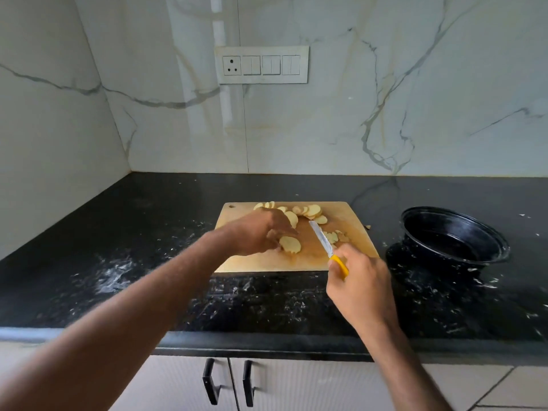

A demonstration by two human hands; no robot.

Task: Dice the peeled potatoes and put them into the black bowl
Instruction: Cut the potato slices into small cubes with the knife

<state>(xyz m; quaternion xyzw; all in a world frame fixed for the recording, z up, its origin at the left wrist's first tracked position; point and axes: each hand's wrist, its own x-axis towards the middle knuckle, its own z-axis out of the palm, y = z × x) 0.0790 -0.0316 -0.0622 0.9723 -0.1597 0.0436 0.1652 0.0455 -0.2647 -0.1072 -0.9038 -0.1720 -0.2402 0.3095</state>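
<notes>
A wooden cutting board [350, 250] lies on the black counter, with several pale potato slices [311, 211] spread along its far edge. My left hand [261, 229] reaches over the board and its fingers touch a small stack of slices [290, 244] near the board's middle. My right hand [360, 287] grips the yellow handle of a knife [323, 240], blade pointing away over the board, just right of that stack. More small pieces [335, 236] lie beyond the blade. The black bowl [453, 235] stands right of the board and looks empty.
The black speckled counter [148, 232] carries white smears and scraps at left and around the bowl. A marble wall with a switch panel [262, 65] stands behind. Cabinet doors with black handles [210, 381] sit below the counter edge.
</notes>
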